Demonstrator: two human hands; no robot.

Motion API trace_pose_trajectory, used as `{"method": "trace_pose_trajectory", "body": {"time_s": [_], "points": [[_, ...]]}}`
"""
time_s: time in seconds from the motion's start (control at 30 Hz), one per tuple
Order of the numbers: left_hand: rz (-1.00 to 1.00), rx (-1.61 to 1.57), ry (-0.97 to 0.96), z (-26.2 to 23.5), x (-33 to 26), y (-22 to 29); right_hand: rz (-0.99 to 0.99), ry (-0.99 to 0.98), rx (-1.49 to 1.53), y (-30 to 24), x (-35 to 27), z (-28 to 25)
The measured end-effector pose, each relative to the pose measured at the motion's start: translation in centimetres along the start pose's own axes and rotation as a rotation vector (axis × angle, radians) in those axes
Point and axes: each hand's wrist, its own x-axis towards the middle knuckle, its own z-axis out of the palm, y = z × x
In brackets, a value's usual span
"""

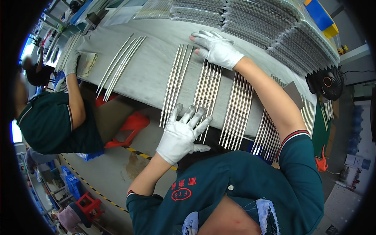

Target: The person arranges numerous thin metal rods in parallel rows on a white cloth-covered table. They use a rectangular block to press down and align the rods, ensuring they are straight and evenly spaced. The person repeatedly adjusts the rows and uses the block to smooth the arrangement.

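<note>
Rods (207, 90), thin and silvery, lie in a flat bundle across the grey worktop (150, 74), running from its far edge to its near edge, where their ends stick out past the lip. I have my left hand (184, 133) at that near end, gloved in white, fingers spread wide and flat, pressing on the overhanging tips rather than closing round anything. My right hand (217, 49) rests at the far end of the same bundle, also gloved, palm down and fingers splayed, gripping nothing. With one hand at each end I judge the rods are being kept side by side and level so they don't roll apart.

More bundles lie parallel: one set (176, 84) toward the left, another (239, 109) toward the right, and further ones (268, 135) near the right corner under my forearm. A loose group (121, 64) sits well apart toward the left edge, where another person's gloved hand (71, 62) rests beside a cloth (88, 62). Stacks of clear ribbed trays (274, 31) line the far edge, and a small black fan (327, 82) stands at the right corner.
</note>
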Motion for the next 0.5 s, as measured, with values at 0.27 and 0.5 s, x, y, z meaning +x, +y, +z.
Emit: {"method": "trace_pose_trajectory", "body": {"time_s": [0.27,0.5], "points": [[0.019,-0.022,-0.002,0.4,0.1,0.4,-0.055,-0.106,-0.350,2.1,-1.4,1.0],[0.030,-0.035,0.010,0.5,0.2,0.5,-0.073,-0.104,-0.371,2.5,-1.7,1.0]]}}
